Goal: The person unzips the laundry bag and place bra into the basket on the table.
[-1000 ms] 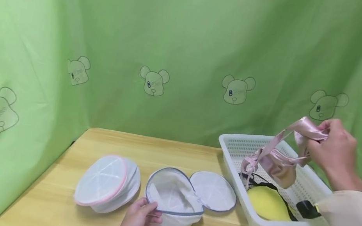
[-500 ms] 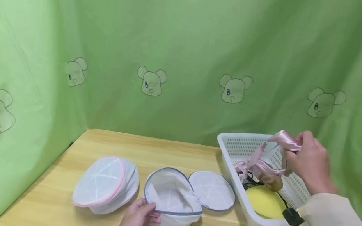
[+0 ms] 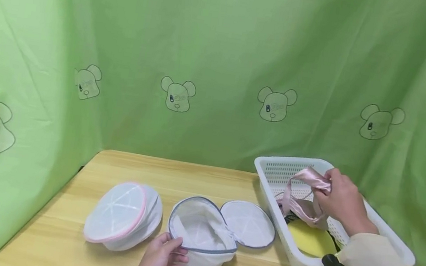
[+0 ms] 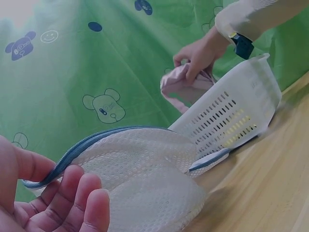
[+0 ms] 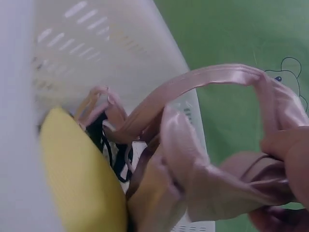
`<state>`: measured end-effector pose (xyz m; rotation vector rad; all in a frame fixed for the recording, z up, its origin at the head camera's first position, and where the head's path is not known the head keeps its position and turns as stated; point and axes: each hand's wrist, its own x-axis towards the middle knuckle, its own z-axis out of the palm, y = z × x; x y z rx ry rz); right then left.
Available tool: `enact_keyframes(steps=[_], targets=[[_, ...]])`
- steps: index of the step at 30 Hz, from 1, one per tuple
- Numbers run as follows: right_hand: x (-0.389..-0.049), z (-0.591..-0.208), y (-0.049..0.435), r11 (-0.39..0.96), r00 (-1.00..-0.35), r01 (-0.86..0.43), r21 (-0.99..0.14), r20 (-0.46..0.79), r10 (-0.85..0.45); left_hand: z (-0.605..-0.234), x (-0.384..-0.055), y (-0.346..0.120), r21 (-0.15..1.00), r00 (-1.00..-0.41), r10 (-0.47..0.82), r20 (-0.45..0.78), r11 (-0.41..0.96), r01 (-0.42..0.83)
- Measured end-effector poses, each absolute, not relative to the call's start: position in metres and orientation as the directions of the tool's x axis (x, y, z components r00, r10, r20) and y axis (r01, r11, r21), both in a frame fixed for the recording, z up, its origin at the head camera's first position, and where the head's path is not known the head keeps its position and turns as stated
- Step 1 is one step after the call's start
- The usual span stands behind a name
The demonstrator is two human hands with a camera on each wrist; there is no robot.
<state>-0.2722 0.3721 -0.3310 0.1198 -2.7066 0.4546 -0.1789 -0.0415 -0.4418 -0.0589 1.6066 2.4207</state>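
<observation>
My left hand (image 3: pixel 161 259) pinches the blue-zippered rim of a white mesh laundry bag (image 3: pixel 205 262) between thumb and fingers. The bag stands unzipped, its round lid (image 3: pixel 248 224) folded flat to the right. Over the white plastic basket (image 3: pixel 293 257), my right hand (image 3: pixel 342 202) grips a pink satin bra (image 3: pixel 310 178) by its band or strap. The bra's lower part (image 5: pixel 159 193) hangs down inside the basket, as the right wrist view shows. Beneath it lies a yellow padded cup (image 3: pixel 311 239) with black fabric and cords (image 5: pixel 108 145).
Left of the unzipped bag lies a second mesh laundry bag (image 3: pixel 120 213) with a pink rim, its lid facing up. All stands on a wooden table (image 3: pixel 181 177). A green curtain (image 3: pixel 213 133) with bear prints hangs behind and at both sides.
My right hand has moved left and down, lowering the pink bra further into the basket. The left hand has kept its hold on the bag's rim.
</observation>
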Motion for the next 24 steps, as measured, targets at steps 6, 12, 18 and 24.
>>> enact_keyframes(steps=[6, 12, 18, 24], targets=[[-0.273, -0.339, 0.371, 0.926, -0.951, -0.219, -0.308, 0.280, -0.131, -0.445, -0.178, -0.041, 0.903, -0.971, 0.176, -0.159, -0.371, -0.215], [-0.274, -0.338, 0.370, 0.925, -0.961, -0.246, -0.291, 0.196, -0.194, -0.445, -0.182, -0.042, 0.905, -0.973, 0.168, -0.156, -0.370, -0.209], [-0.271, -0.324, 0.365, 0.931, -0.959, -0.247, -0.268, 0.206, -0.195, -0.440, -0.183, -0.044, 0.909, -0.975, 0.166, -0.148, -0.367, -0.200], [-0.266, -0.314, 0.349, 0.916, -0.948, -0.277, -0.291, 0.238, -0.212, -0.438, -0.182, -0.045, 0.906, -0.975, 0.168, -0.148, -0.372, -0.202]])
